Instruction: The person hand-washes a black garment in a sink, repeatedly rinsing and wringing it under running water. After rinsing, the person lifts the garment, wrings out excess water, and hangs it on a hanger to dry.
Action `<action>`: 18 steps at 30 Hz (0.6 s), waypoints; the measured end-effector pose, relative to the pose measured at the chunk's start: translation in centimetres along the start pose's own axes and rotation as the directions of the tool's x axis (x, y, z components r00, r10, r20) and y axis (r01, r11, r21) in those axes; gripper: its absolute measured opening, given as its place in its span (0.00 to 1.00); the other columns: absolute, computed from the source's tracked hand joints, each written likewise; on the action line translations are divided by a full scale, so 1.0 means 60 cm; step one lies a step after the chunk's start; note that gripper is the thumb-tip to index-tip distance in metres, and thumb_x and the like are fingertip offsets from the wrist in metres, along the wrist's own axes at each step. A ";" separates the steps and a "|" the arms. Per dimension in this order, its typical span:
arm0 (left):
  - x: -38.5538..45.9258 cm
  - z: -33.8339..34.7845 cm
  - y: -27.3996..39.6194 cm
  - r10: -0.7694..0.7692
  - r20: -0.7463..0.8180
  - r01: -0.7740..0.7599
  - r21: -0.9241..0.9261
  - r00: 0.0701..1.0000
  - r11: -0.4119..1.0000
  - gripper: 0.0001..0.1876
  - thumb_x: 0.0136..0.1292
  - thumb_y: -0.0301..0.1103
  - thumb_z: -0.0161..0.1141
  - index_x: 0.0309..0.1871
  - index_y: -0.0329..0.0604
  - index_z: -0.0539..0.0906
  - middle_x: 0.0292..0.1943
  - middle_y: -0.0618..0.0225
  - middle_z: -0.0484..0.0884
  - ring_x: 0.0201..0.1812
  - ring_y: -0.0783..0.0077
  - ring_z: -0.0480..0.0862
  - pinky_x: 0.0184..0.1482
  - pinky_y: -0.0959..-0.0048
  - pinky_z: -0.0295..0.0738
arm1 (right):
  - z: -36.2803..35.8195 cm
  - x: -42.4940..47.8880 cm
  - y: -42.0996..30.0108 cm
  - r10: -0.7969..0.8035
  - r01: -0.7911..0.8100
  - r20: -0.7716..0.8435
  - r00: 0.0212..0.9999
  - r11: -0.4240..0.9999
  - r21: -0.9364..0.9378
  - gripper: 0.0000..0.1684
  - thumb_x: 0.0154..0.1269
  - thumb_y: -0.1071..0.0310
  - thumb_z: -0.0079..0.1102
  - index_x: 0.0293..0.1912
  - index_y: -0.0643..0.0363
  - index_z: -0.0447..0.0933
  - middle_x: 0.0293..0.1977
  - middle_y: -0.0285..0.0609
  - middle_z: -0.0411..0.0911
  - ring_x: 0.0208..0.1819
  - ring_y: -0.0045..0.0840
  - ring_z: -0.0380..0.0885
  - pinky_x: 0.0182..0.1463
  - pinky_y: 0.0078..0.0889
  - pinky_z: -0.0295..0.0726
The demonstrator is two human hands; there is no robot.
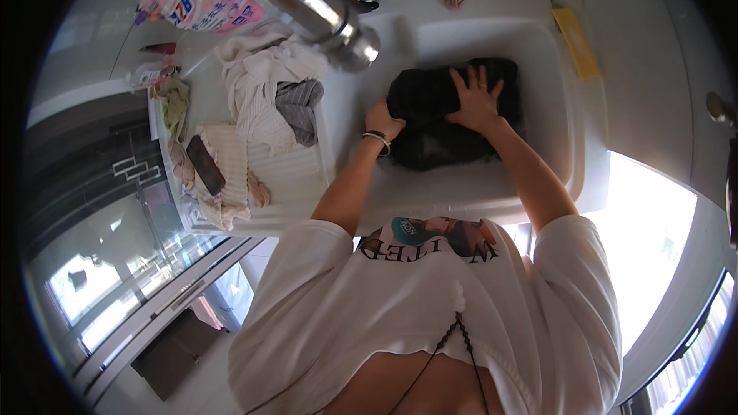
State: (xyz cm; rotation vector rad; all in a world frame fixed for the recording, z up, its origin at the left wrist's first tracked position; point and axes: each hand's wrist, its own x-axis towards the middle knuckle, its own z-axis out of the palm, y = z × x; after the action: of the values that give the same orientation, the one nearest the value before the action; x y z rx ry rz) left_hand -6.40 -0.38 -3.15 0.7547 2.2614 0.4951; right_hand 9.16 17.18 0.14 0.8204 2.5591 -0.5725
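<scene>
A dark, bulky cloth item [432, 147] lies in the white sink basin [542, 184], looking wet, with some pale foam or sheen on its surface. My left hand [385, 121], with bracelets at the wrist, grips its left edge, fingers curled and partly hidden. Fingers spread, my right hand [477, 99] rests flat on top of it, towards the right. A metal faucet [360, 49] reaches over the basin's upper left, above my left hand; no stream of water shows from it.
Left of the basin, the ribbed washboard ledge [288, 178] bears pale cloths [259, 86], a grey striped cloth [300, 106] and a dark phone [205, 165]. A pink detergent pouch [202, 0] stands behind. A yellow bar-shaped item [576, 43] lies on the right rim.
</scene>
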 end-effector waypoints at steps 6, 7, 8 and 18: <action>-0.129 -0.113 0.141 0.443 -0.024 -0.442 -0.138 0.896 0.886 0.33 0.41 0.31 0.65 0.55 0.32 0.72 0.45 0.48 0.81 0.47 0.54 0.81 0.50 0.66 0.74 | -0.064 -0.071 -0.076 -0.530 0.631 -0.367 0.764 0.731 0.259 0.58 0.37 0.65 0.76 0.68 0.47 0.55 0.68 0.43 0.55 0.72 0.36 0.51 0.71 0.57 0.49; -0.149 -0.124 0.163 0.474 -0.030 -0.472 -0.170 0.880 0.865 0.32 0.41 0.32 0.65 0.55 0.32 0.72 0.45 0.50 0.81 0.47 0.57 0.82 0.49 0.68 0.74 | -0.064 -0.066 -0.065 -0.507 0.698 -0.495 0.706 0.616 0.365 0.51 0.36 0.68 0.75 0.63 0.51 0.63 0.60 0.47 0.68 0.62 0.38 0.67 0.65 0.47 0.63; -0.165 -0.140 0.184 0.509 -0.052 -0.508 -0.200 0.859 0.838 0.32 0.41 0.31 0.65 0.55 0.31 0.72 0.45 0.51 0.81 0.45 0.62 0.82 0.48 0.70 0.75 | -0.066 -0.071 -0.056 -0.419 0.639 -0.493 0.762 0.608 0.471 0.45 0.37 0.69 0.75 0.59 0.55 0.67 0.53 0.49 0.73 0.56 0.39 0.72 0.60 0.42 0.68; -0.301 -0.246 0.339 0.708 -0.448 -0.837 -0.236 0.545 0.495 0.34 0.38 0.28 0.71 0.52 0.32 0.71 0.34 0.52 0.81 0.32 0.60 0.83 0.37 0.69 0.77 | -0.302 -0.230 -0.091 -0.117 0.688 -0.769 0.628 0.546 0.479 0.19 0.50 0.79 0.59 0.45 0.66 0.76 0.36 0.43 0.81 0.40 0.19 0.78 0.48 0.23 0.75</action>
State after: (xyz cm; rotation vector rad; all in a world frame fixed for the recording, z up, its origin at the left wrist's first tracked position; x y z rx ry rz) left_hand 1.39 1.54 26.74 1.5566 1.7887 1.5908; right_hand 11.87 15.66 23.34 0.6448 3.2218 -1.9508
